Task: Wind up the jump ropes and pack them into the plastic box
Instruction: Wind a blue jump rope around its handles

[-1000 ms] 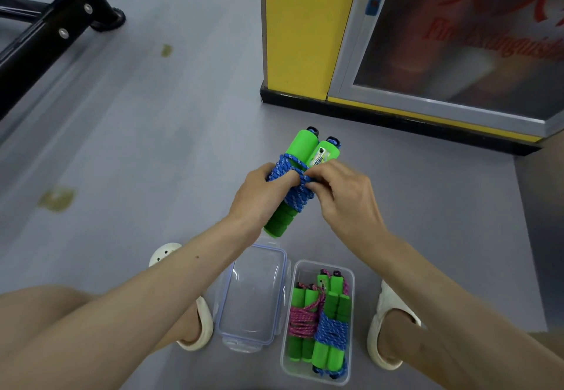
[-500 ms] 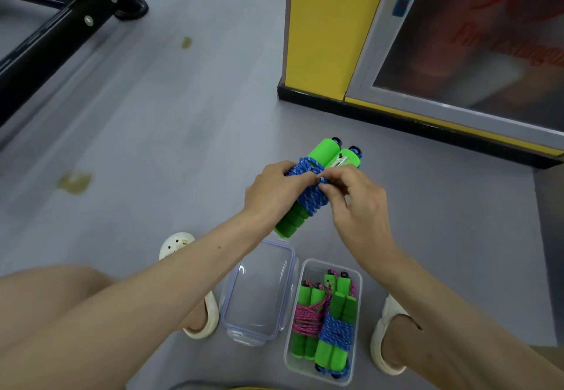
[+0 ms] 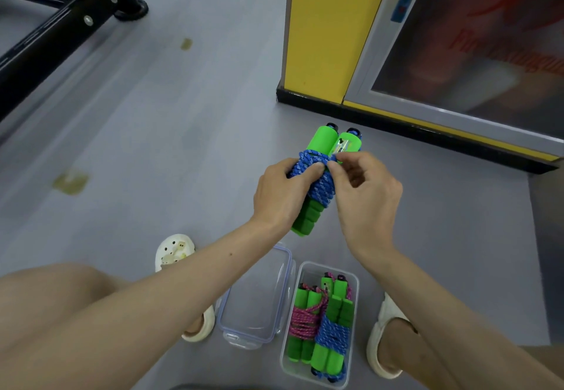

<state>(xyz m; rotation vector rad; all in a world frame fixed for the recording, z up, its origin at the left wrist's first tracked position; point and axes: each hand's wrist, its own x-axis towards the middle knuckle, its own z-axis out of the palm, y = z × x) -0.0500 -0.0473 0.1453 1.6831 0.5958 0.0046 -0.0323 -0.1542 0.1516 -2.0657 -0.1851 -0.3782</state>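
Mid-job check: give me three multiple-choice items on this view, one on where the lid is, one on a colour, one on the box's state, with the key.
1. Where does the lid lie relative to the plastic box?
A. snapped on top of it
B. on the floor right beside it
C. inside it

2. What colour is the cord on the held jump rope?
A. pink
B. blue
C. yellow

3. What state is the plastic box in?
A. closed
B. open and empty
C. open, with wound ropes inside

Key:
1 B: the lid lies flat on the floor, next to the box.
2 B: blue cord wraps the green handles.
3 C: nothing covers it, and a pink wound rope and a blue wound rope show inside.
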